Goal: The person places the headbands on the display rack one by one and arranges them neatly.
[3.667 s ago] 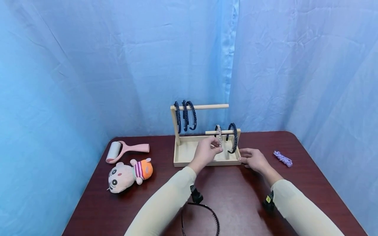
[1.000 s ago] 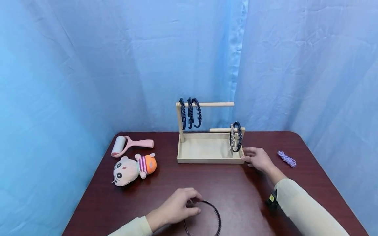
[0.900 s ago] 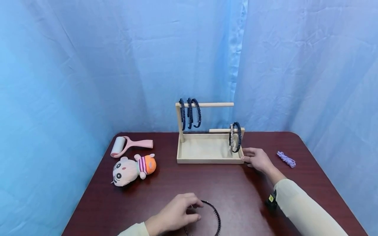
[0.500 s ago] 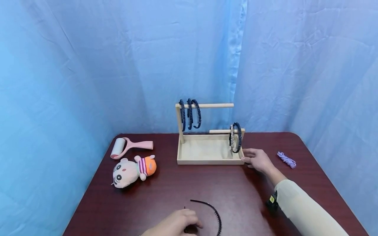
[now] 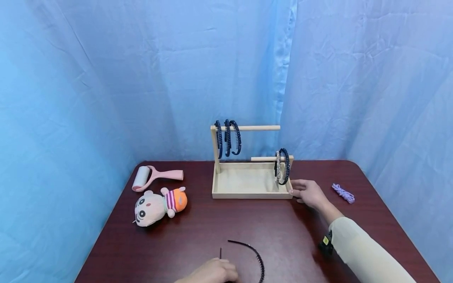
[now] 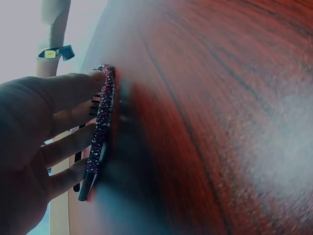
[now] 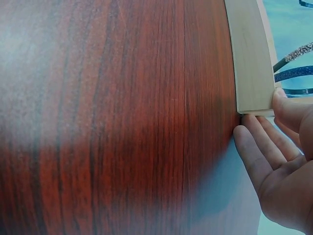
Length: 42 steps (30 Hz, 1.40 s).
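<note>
Low at the front of the table, my left hand [image 5: 214, 271] holds a dark headband [image 5: 257, 254], its open ends facing the stand. In the left wrist view, dark red glitter covers this headband [image 6: 103, 117]; thumb and fingers are round it. My right hand [image 5: 308, 192] rests against the right front corner of a pale wooden headband stand [image 5: 252, 195]. There, in the right wrist view, the thumb touches the rim and the other fingers lie fairly straight beside the end of the tray wall [image 7: 252, 58]. Part of the held headband is out of the head view.
Several dark toothed headbands [image 5: 227, 137] hang on the stand's upper bar. A silvery headband [image 5: 278, 167] and a dark headband [image 5: 286, 167] hang on the lower bar. A pink lint roller [image 5: 159, 175] and plush doll [image 5: 159, 206] lie left; a purple cord bundle [image 5: 343, 193] lies right.
The silvery headband has slid right along the lower bar. My left hand has left it, come down to the front headband and taken hold of it. The right hand stays at the stand.
</note>
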### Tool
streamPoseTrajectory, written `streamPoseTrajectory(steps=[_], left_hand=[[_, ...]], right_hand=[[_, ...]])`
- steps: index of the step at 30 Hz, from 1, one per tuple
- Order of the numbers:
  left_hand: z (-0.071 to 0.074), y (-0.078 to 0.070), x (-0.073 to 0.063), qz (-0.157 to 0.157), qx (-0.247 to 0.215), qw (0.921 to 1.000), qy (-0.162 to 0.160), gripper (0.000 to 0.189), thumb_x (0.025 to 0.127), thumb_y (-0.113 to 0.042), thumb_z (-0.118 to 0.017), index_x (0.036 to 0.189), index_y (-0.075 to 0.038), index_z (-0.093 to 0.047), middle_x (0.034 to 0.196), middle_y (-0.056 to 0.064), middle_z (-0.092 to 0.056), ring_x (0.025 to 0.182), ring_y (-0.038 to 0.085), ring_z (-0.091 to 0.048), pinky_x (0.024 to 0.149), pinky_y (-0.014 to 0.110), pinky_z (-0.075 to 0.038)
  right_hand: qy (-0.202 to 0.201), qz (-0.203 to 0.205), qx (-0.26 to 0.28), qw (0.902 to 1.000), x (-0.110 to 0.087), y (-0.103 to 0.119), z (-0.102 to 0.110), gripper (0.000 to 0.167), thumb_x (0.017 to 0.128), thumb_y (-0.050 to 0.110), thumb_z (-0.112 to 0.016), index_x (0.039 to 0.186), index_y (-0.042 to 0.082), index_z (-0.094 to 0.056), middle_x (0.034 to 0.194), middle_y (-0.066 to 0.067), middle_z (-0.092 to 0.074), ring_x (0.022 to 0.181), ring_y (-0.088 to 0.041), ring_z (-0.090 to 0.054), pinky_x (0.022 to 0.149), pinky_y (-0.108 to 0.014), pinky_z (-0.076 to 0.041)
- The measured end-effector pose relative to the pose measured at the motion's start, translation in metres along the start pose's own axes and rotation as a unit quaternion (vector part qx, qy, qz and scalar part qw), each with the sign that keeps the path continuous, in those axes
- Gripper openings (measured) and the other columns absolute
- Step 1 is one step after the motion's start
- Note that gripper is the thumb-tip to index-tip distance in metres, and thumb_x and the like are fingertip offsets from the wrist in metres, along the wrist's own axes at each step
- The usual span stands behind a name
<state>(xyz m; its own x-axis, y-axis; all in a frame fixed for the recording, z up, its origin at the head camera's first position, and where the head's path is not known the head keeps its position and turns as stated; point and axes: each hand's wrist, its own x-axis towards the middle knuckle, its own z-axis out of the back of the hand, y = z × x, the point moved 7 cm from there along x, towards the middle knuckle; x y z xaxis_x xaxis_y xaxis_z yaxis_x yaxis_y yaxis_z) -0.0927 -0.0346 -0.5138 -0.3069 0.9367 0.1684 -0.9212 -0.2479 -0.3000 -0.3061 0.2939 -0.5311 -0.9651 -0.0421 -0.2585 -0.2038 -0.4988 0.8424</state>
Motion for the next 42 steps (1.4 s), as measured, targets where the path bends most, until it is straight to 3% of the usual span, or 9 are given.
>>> streamPoseTrajectory(steps=[7,13,21,25,28,32,38,42], left_hand=[[-0.014,0.01,-0.005,0.001,0.022,0.9994,-0.025,0.01,0.087,-0.03,-0.069,0.095,-0.025,-0.073,0.09,-0.018,-0.066,0.087,-0.006,-0.057,0.07,0.008,-0.036],[-0.006,0.008,-0.004,0.027,0.017,0.9992,-0.023,0.01,0.088,-0.033,-0.069,0.094,-0.027,-0.075,0.086,-0.018,-0.066,0.087,-0.007,-0.058,0.074,0.003,-0.03],[-0.007,0.004,-0.005,0.012,0.057,0.9977,-0.036,0.009,0.085,-0.035,-0.068,0.085,-0.026,-0.072,0.085,-0.017,-0.063,0.082,-0.003,-0.054,0.07,0.006,-0.026],[-0.007,0.005,-0.007,0.014,0.068,0.9966,-0.045,0.012,0.084,-0.036,-0.069,0.089,-0.028,-0.077,0.086,-0.018,-0.064,0.082,-0.003,-0.053,0.068,0.009,-0.029],[-0.005,0.006,-0.007,0.026,0.066,0.9967,-0.04,0.015,0.085,-0.037,-0.069,0.094,-0.029,-0.079,0.087,-0.019,-0.063,0.083,-0.005,-0.051,0.069,0.009,-0.028],[-0.003,0.006,-0.008,0.033,0.068,0.9967,-0.027,0.012,0.083,-0.036,-0.07,0.089,-0.03,-0.078,0.083,-0.018,-0.06,0.08,-0.004,-0.048,0.068,0.008,-0.025],[-0.002,0.007,-0.008,0.029,0.058,0.9977,-0.02,0.006,0.083,-0.032,-0.072,0.087,-0.027,-0.073,0.083,-0.016,-0.058,0.08,-0.004,-0.05,0.066,0.01,-0.029],[0.008,0.004,-0.007,0.02,0.057,0.9976,-0.034,0.004,0.084,-0.024,-0.074,0.084,-0.024,-0.07,0.08,-0.016,-0.054,0.078,-0.003,-0.051,0.07,0.006,-0.035]], right_hand=[[0.002,0.0,0.004,1.0,0.0,0.0,0.0,0.054,0.102,0.012,-0.066,0.151,-0.003,-0.047,0.146,-0.033,-0.052,0.12,-0.038,-0.065,0.087,-0.044,-0.061],[0.005,0.0,0.007,1.0,0.0,-0.001,0.0,0.054,0.102,0.012,-0.065,0.151,-0.002,-0.047,0.146,-0.033,-0.051,0.122,-0.038,-0.064,0.088,-0.044,-0.061],[0.004,0.004,0.011,0.9999,0.0,-0.001,0.0,0.054,0.101,0.012,-0.066,0.15,-0.004,-0.048,0.144,-0.033,-0.053,0.119,-0.036,-0.066,0.087,-0.044,-0.061],[0.003,0.005,0.013,0.9999,0.0,-0.001,-0.001,0.054,0.102,0.011,-0.065,0.15,-0.004,-0.048,0.145,-0.033,-0.052,0.12,-0.037,-0.065,0.087,-0.044,-0.061],[0.003,0.006,0.013,0.9999,0.0,-0.002,-0.001,0.054,0.102,0.011,-0.065,0.15,-0.004,-0.047,0.145,-0.034,-0.052,0.12,-0.037,-0.065,0.087,-0.044,-0.061],[0.003,0.005,0.012,0.9999,0.0,-0.002,0.0,0.054,0.102,0.011,-0.064,0.15,-0.004,-0.047,0.145,-0.034,-0.052,0.119,-0.037,-0.066,0.087,-0.044,-0.061],[0.004,0.003,0.011,0.9999,0.0,-0.002,0.0,0.054,0.102,0.011,-0.064,0.151,-0.003,-0.046,0.145,-0.033,-0.052,0.12,-0.037,-0.065,0.087,-0.044,-0.061],[0.005,0.003,0.01,0.9999,0.001,-0.003,0.0,0.054,0.102,0.011,-0.064,0.151,-0.003,-0.046,0.145,-0.033,-0.052,0.12,-0.038,-0.065,0.087,-0.044,-0.061]])
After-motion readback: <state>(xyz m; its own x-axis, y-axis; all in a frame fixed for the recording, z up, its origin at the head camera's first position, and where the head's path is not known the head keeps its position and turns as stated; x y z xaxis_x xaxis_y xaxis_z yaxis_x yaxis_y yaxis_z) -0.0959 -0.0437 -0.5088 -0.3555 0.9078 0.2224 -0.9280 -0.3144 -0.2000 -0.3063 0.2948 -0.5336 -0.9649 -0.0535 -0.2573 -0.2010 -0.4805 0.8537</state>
